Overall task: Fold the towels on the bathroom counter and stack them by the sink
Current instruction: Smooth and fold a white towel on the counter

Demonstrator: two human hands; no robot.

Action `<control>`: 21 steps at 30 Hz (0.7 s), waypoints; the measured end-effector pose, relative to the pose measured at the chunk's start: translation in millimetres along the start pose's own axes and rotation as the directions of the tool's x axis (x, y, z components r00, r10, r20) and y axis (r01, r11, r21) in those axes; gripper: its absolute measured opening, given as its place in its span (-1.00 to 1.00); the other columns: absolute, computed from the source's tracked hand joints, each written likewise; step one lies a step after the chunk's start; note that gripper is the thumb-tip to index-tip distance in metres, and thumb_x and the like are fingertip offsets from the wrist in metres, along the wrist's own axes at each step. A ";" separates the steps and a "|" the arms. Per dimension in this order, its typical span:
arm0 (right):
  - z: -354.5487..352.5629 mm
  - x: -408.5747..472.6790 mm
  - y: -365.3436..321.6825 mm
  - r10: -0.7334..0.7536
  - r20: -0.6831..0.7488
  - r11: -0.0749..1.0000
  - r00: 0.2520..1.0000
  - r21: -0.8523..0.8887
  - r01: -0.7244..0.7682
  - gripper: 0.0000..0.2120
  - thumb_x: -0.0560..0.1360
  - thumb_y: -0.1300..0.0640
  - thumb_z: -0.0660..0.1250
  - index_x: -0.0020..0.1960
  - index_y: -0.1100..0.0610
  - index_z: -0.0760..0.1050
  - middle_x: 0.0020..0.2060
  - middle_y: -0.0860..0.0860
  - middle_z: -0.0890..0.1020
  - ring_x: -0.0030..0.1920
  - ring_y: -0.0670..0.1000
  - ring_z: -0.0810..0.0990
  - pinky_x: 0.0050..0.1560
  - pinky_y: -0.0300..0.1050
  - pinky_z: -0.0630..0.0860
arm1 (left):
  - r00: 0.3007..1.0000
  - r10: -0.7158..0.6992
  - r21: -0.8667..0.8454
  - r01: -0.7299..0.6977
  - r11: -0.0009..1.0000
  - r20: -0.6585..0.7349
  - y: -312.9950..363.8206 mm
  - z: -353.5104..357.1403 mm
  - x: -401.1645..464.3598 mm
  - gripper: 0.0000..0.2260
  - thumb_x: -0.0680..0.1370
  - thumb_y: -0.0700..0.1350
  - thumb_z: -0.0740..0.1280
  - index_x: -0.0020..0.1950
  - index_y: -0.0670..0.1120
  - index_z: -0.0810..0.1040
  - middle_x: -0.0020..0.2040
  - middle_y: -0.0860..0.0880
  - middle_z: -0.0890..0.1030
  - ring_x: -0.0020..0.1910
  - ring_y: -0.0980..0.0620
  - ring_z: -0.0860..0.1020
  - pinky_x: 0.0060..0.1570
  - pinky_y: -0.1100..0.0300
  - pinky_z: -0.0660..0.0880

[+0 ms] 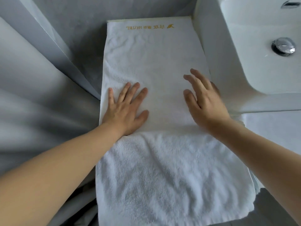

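A white towel (154, 57) with gold hotel lettering at its far end lies flat on the counter left of the sink (254, 51). Its near part hangs over the counter's front edge. My left hand (127, 106) presses flat on the towel's left side with fingers spread. On the right side, my right hand (202, 98) rests on the towel with straight fingers, close to the sink's outer wall. Neither hand grips anything.
The white sink basin has a chrome drain plug (283, 46) and part of a faucet (291, 4) at the top right. A grey curtain (32, 82) hangs on the left. The white counter (273, 128) continues in front of the sink.
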State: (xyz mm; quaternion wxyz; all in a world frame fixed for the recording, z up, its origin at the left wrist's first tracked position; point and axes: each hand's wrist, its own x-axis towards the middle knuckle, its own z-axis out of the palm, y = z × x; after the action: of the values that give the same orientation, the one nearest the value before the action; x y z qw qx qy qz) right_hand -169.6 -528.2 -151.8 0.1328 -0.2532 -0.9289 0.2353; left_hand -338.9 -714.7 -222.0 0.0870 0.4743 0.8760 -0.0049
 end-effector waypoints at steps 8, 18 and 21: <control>-21.4 -132.4 15.5 0.202 0.074 0.969 0.977 -0.157 -0.189 -0.47 0.55 -0.07 0.09 0.50 0.04 0.20 0.53 0.06 0.17 0.50 0.14 0.14 0.50 0.10 0.05 | 0.971 -0.152 -0.145 0.179 0.973 0.183 30.0 -33.4 -20.2 -0.38 0.61 0.15 0.04 0.61 0.09 -0.13 0.61 0.06 -0.26 0.57 -0.01 -0.30 0.48 -0.28 -0.28; -13.9 -183.7 9.5 0.408 -0.016 0.905 0.913 -0.128 -0.406 -0.33 0.53 -0.06 0.25 0.55 -0.01 0.03 0.46 0.06 0.14 0.41 0.19 0.18 0.37 0.16 0.20 | 0.962 -0.258 -0.146 0.268 0.952 0.083 88.9 -12.5 -215.9 -0.27 0.53 0.41 -0.03 0.60 0.14 -0.17 0.60 0.05 -0.27 0.56 0.00 -0.32 0.44 -0.29 -0.37; -19.5 -202.0 6.7 0.510 -0.050 0.850 0.859 -0.123 -0.512 -0.32 0.51 -0.07 0.27 0.53 0.03 0.07 0.32 0.13 0.27 0.29 0.22 0.27 0.30 0.15 0.25 | 0.976 -0.180 -0.069 0.189 0.980 0.124 85.1 -3.5 -242.0 -0.01 0.34 0.61 -0.05 0.57 0.14 -0.37 0.58 0.02 -0.38 0.55 -0.07 -0.39 0.40 -0.34 -0.38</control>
State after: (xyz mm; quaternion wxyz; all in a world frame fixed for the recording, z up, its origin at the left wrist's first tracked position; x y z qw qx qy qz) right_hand 9.3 -623.5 -164.3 0.0557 -0.5007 -0.8408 0.1980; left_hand -139.1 -868.5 -174.3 0.1565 0.3860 0.9091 -0.0056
